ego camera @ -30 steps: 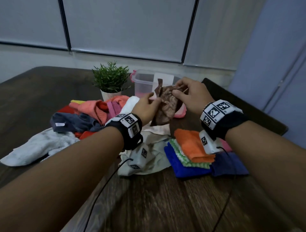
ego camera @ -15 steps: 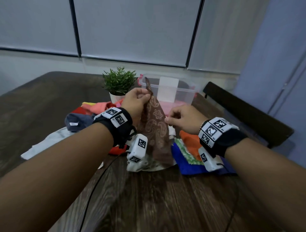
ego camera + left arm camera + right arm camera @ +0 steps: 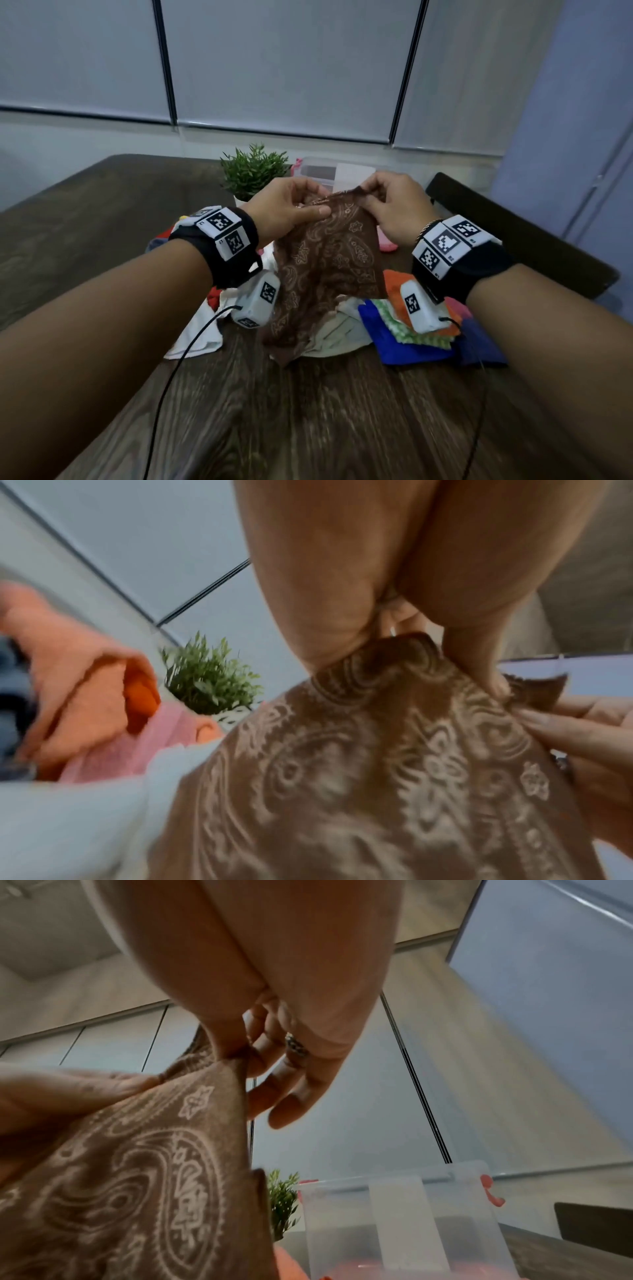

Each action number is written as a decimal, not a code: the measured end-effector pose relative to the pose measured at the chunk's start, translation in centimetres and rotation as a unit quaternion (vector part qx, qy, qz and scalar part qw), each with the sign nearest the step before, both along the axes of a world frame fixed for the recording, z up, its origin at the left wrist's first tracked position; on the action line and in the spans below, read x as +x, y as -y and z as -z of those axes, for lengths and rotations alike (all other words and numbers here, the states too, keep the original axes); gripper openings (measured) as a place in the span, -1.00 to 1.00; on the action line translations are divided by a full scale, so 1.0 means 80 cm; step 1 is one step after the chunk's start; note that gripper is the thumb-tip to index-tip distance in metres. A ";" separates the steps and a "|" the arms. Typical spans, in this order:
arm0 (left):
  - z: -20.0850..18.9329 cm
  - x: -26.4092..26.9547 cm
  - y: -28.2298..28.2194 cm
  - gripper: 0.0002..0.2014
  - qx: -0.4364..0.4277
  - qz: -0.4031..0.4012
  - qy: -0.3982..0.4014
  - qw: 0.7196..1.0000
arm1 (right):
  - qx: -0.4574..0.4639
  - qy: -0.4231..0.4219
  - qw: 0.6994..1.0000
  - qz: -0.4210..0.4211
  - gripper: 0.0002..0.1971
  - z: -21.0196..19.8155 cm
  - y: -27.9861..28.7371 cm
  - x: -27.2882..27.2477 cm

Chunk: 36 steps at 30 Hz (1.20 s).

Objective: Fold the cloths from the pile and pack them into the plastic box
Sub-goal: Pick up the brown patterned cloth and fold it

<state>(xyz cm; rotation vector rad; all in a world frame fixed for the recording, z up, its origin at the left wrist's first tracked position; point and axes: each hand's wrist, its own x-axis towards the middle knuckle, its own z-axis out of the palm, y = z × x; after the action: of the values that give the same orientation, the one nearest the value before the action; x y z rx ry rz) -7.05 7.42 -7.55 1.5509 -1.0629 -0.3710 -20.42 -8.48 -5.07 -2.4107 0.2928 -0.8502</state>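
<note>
Both hands are raised over the dark wooden surface (image 3: 308, 411), holding a brown paisley cloth (image 3: 325, 267) by its top edge. The left hand (image 3: 284, 209) pinches the cloth's upper left part between thumb and curled fingers; the left wrist view shows the fabric bunched under the thumb. The right hand (image 3: 394, 205) pinches the upper right corner between thumb and forefinger, while its other fingers (image 3: 291, 1096) hang loosely apart, free of the fabric. The two hands sit close together, so the top edge between them is short and slightly slack. The cloth hangs down from the hands toward 6 o'clock, its lower end draped on pale cloths (image 3: 342, 332) lying on the surface.

The plastic box (image 3: 318, 171) stands at 12 o'clock beyond the hands, partly hidden by them, with a small potted plant (image 3: 253, 171) just beside it at 9 o'clock. A stack of folded cloths (image 3: 404, 342), blue, green and orange, lies at 4 o'clock from the hanging cloth. The loose pile (image 3: 198, 329) lies at 8 o'clock, mostly hidden by the left wrist.
</note>
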 end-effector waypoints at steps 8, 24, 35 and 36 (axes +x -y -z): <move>0.007 0.047 -0.034 -0.90 0.171 -0.134 0.215 0.952 | 0.021 0.062 0.990 0.124 -0.96 -0.015 0.027 0.002; 0.021 0.056 -0.025 -0.84 -0.105 -0.210 -0.036 0.971 | 0.045 0.037 0.991 0.118 -0.79 0.005 0.015 0.021; -0.002 0.048 -0.037 -0.90 -0.146 -0.211 -0.015 0.966 | 0.082 0.091 0.988 0.090 -0.85 -0.001 0.012 0.009; -0.001 0.046 -0.040 -0.91 -0.134 -0.201 -0.016 0.970 | 0.076 0.078 0.991 0.077 -0.85 0.001 0.011 0.005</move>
<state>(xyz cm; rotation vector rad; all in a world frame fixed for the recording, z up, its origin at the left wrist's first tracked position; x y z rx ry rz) -3.40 10.64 -7.49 1.4651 -0.7152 0.0261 -20.04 -9.32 -5.18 -2.1878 0.4705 -1.0416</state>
